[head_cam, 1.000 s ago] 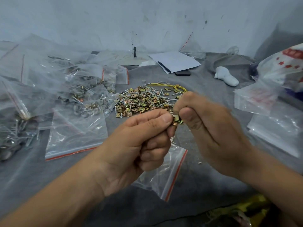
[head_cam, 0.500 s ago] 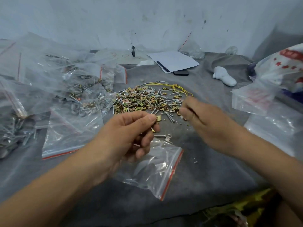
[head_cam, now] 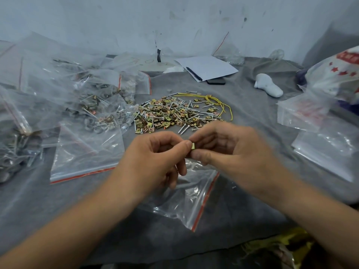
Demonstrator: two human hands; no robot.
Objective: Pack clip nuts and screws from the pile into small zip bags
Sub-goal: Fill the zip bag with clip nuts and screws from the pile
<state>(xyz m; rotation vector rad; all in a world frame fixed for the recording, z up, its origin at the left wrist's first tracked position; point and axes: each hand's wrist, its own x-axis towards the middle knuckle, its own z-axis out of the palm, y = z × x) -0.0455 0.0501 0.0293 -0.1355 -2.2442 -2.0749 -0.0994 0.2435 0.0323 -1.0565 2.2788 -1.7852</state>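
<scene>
While both hands meet above the zip bag (head_cam: 196, 199), a clip nut (head_cam: 193, 146) sits pinched between them. Left hand (head_cam: 155, 162) and right hand (head_cam: 229, 150) fingers curl narrowly around it.

you have one brass-coloured clip nut (head_cam: 193, 146) pinched between the fingertips of your left hand (head_cam: 155, 162) and right hand (head_cam: 229, 150), above a small clear zip bag (head_cam: 194, 199) with a red seal strip that lies open-ended on the grey cloth, a few pale screws inside it. the pile (head_cam: 174, 114) of yellowish clip nuts and silver screws is spread flat just beyond your hands, with loose screws at its near edge.
</scene>
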